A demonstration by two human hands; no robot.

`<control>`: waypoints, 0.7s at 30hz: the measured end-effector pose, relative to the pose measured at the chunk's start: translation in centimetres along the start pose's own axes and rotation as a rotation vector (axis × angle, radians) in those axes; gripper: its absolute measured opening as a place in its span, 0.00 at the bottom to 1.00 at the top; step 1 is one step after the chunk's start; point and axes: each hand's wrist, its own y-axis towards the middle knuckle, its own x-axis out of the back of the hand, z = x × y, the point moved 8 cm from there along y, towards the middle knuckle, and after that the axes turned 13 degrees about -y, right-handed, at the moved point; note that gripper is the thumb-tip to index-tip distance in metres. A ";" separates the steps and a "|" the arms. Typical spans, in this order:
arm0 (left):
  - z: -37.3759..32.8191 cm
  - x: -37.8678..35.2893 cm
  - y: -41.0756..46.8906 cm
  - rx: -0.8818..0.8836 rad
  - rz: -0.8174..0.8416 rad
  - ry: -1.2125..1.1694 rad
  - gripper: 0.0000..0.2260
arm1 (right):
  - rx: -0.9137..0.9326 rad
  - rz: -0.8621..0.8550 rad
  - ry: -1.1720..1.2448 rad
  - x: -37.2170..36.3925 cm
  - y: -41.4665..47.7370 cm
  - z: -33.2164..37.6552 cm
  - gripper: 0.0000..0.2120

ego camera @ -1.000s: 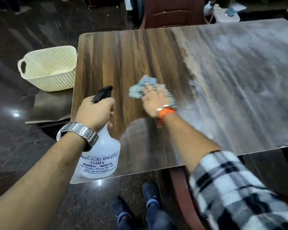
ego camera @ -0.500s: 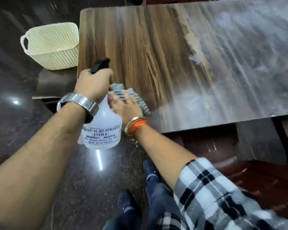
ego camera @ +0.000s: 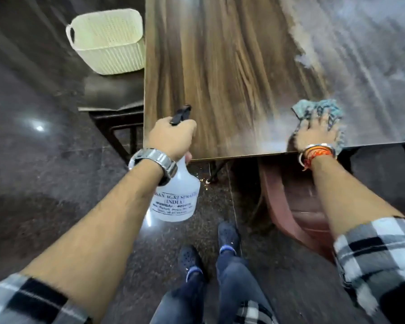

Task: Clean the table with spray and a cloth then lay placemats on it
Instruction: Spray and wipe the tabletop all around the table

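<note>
While your right hand (ego camera: pixel 316 136) presses the blue cloth (ego camera: pixel 318 108) onto the table (ego camera: pixel 220 66), its fingers lie straight and spread on top of the fabric. The cloth bunches out past your fingertips. The heel of that hand sits right at the table's near edge.

Your left hand (ego camera: pixel 173 136) is curled round the neck of the spray bottle (ego camera: pixel 175 197). The black nozzle pokes out above your knuckles. The bottle's white body hangs below your wrist, off the table and over the floor.

Between your two hands the wood grain shows dark and clear. Beyond and to the right of your right hand, a grey haze covers the surface, so the wiping looks roughly half done.

To do this well, press with the whole palm and work in overlapping strokes from the clear wood into the haze. Flattening the bunched cloth would probably cover more per pass. Mind the near edge, where the cloth could slip off.

A cream basket (ego camera: pixel 108 40) sits beyond your left hand, just beside the table. No placemats are visible.
</note>
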 end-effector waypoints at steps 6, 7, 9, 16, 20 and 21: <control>0.0 1.5 -0.2 -0.035 -0.063 0.008 0.06 | 0.359 -0.084 -0.003 0.2 -10.3 15.3 0.29; -0.2 1.7 -0.1 -0.040 -0.084 -0.003 0.06 | 0.507 -0.066 -0.031 -0.1 -13.2 18.8 0.30; -0.7 2.0 -0.1 -0.051 -0.112 -0.017 0.07 | 0.808 -0.009 -0.049 0.0 -18.9 24.6 0.30; -1.6 0.9 0.4 -0.058 -0.116 0.020 0.05 | 1.017 0.023 -0.016 -0.4 -18.8 25.6 0.22; -2.3 -1.6 0.4 -0.071 -0.095 -0.003 0.04 | 0.765 -0.015 -0.036 -0.3 -8.8 17.6 0.24; -2.3 -2.4 0.3 -0.066 -0.090 0.000 0.04 | 0.701 -0.033 -0.050 0.1 -6.2 15.1 0.24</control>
